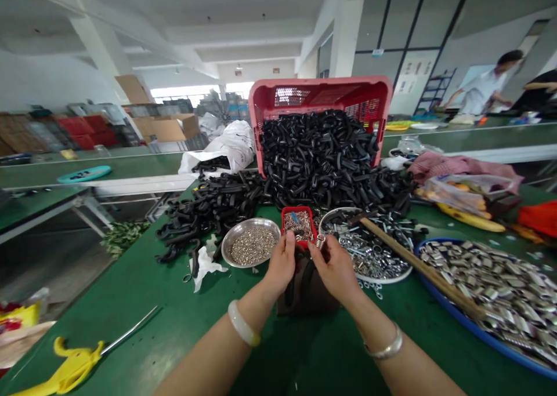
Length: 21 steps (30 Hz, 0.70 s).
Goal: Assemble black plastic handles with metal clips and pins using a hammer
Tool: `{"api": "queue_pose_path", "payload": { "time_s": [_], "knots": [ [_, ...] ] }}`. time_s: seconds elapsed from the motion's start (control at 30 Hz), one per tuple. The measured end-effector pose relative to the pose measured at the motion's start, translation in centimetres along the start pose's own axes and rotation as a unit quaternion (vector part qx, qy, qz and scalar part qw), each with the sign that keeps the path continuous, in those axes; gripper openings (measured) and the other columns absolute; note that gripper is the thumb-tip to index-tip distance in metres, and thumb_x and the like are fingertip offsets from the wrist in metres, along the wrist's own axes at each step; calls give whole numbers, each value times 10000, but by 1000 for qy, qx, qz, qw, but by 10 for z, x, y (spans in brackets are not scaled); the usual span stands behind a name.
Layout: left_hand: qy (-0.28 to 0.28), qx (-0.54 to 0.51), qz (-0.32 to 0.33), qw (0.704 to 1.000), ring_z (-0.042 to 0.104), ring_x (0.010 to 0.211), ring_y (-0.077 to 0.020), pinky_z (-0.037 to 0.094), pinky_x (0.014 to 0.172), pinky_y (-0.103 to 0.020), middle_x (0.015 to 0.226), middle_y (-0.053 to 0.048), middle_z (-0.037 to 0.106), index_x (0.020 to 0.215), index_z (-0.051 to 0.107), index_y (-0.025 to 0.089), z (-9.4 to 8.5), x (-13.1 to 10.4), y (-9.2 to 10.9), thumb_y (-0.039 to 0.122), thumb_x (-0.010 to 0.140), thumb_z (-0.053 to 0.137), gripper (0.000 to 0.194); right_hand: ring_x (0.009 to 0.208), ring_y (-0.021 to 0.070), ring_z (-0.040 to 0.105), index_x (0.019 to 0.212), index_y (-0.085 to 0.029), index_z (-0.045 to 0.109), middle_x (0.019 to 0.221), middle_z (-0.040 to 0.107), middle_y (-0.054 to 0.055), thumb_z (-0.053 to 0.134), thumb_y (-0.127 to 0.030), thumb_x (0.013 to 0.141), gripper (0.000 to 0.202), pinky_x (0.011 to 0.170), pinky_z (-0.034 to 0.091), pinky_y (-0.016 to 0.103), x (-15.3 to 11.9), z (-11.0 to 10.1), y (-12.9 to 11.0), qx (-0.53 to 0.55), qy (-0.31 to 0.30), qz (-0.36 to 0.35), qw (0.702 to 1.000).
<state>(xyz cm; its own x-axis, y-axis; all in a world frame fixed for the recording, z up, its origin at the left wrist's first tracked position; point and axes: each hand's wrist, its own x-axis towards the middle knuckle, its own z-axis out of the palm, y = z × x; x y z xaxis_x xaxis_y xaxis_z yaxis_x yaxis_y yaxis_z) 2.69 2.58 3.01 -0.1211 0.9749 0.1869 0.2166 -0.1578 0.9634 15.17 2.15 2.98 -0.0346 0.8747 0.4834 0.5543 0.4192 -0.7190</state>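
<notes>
My right hand (337,266) pinches a small metal coil spring (320,241) between thumb and fingers. To its left, my left hand (282,262) has its fingers pressed together near a black curved part (300,268); what it grips is too small to make out. Both hands are over a dark brown block (308,303) on the green table (183,338). Just beyond them stands a small red basket (314,233) of little copper-coloured pieces. A metal bowl (224,251) of small rivet-like parts is left of the hands.
A tipped red crate (322,84) spills black parts (322,164). On the right, a wooden-handled hammer (418,262) lies across a white tray (391,280) and a blue tray (487,330). A yellow-handled tool (73,366) lies front left. A person (483,94) is at the back right.
</notes>
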Motion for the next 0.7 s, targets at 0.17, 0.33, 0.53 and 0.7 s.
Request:
{"api": "queue_pose_path", "payload": {
  "time_s": [0.17, 0.33, 0.53, 0.7],
  "knots": [
    [-12, 52, 44, 998, 531, 741, -172, 408, 729, -301, 747, -57, 585, 752, 534, 148, 10, 8, -8, 514, 859, 242, 481, 528, 156, 511, 719, -199, 440, 605, 549, 18, 441, -336, 818, 170, 514, 352, 255, 9, -8, 6, -101, -30, -28, 994],
    [-32, 61, 51, 996, 542, 764, -173, 412, 726, -295, 767, -59, 596, 788, 548, 145, 18, 12, -14, 515, 859, 245, 483, 546, 147, 509, 715, -199, 443, 605, 540, 10, 445, -318, 815, 156, 518, 353, 244, 13, -9, 19, -79, -55, -44, 994],
    [-49, 80, 38, 995, 555, 745, -178, 415, 709, -295, 735, -54, 601, 788, 552, 152, 20, 24, -11, 517, 852, 269, 466, 504, 135, 483, 719, -197, 438, 585, 519, 0, 457, -333, 806, 162, 481, 330, 238, 11, -7, 26, -70, -7, -26, 997],
    [-27, 131, 52, 990, 558, 756, -187, 406, 714, -303, 781, -70, 616, 804, 562, 146, 16, 31, -13, 509, 856, 262, 473, 490, 129, 477, 723, -196, 446, 573, 515, -8, 460, -331, 809, 161, 485, 329, 236, 10, -6, 26, -82, 6, -27, 996]
  ]
}}
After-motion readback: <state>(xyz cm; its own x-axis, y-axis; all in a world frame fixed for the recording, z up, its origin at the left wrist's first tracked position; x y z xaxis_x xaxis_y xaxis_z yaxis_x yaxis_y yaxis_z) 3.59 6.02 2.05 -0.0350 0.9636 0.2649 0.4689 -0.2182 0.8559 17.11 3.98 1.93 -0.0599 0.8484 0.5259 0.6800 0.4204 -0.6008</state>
